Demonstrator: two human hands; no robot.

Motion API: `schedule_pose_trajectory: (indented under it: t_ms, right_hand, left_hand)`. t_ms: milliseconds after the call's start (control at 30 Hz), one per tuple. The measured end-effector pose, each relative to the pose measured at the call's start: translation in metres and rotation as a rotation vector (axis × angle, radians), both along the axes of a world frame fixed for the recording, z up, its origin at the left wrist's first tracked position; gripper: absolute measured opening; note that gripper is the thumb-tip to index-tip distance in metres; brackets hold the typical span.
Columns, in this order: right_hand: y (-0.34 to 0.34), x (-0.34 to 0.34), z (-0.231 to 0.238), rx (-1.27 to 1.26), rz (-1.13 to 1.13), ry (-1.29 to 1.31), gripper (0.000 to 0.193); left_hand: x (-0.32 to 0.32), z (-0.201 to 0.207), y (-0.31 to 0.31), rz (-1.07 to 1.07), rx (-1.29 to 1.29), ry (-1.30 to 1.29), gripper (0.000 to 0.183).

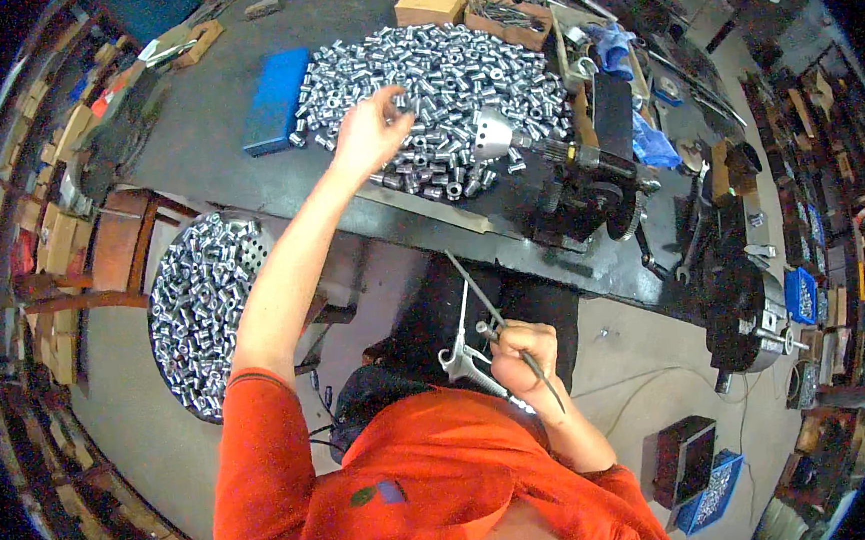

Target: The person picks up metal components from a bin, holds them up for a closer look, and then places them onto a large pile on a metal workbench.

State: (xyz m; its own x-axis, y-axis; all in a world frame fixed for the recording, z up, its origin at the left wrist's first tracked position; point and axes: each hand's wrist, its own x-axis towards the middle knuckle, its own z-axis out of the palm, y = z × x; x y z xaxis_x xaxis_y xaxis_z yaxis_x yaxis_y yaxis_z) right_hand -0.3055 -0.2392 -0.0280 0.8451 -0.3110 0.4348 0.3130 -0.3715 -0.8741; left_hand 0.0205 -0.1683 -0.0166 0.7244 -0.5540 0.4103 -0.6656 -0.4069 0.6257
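Across the dark table (208, 140), heaped metal sleeves (439, 74) look stiff, singly light, perhaps slick, best pinched around the outside; the left grip (373, 134) curls over them, its hold unclear, while the right grip (525, 359) clasps a slim rod (475, 285).

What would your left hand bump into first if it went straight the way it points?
The left hand would probably meet the heap of metal parts, though its height above them is hard to judge.
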Motion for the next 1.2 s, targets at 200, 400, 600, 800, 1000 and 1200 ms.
schedule_pose_trajectory:
  t_ms: [200, 400, 600, 800, 1000, 1200]
  right_hand:
    - [0.002, -0.012, -0.024, 0.010, -0.021, 0.084, 0.029]
    - [0.009, -0.005, -0.031, 0.046, 0.079, 0.118, 0.029]
    - [0.016, 0.003, -0.026, 0.112, 0.128, 0.120, 0.024]
    - [0.021, -0.003, -0.020, 0.161, 0.150, 0.133, 0.025]
    - [0.016, -0.010, -0.023, 0.051, 0.123, 0.191, 0.026]
    - [0.019, -0.007, -0.028, 0.122, 0.227, 0.182, 0.027]
  left_hand:
    - [-0.018, 0.019, 0.081, 0.029, 0.166, -0.182, 0.021]
    - [-0.044, -0.037, 0.279, 0.340, 0.490, -0.066, 0.017]
    - [-0.089, -0.058, 0.324, 0.442, 0.750, 0.040, 0.028]
    - [-0.079, -0.082, 0.304, 0.618, 0.878, -0.007, 0.035]
    - [-0.083, -0.037, 0.282, 0.547, 0.365, 0.254, 0.023]
    - [-0.105, 0.026, 0.213, -0.154, -0.890, 1.000, 0.024]
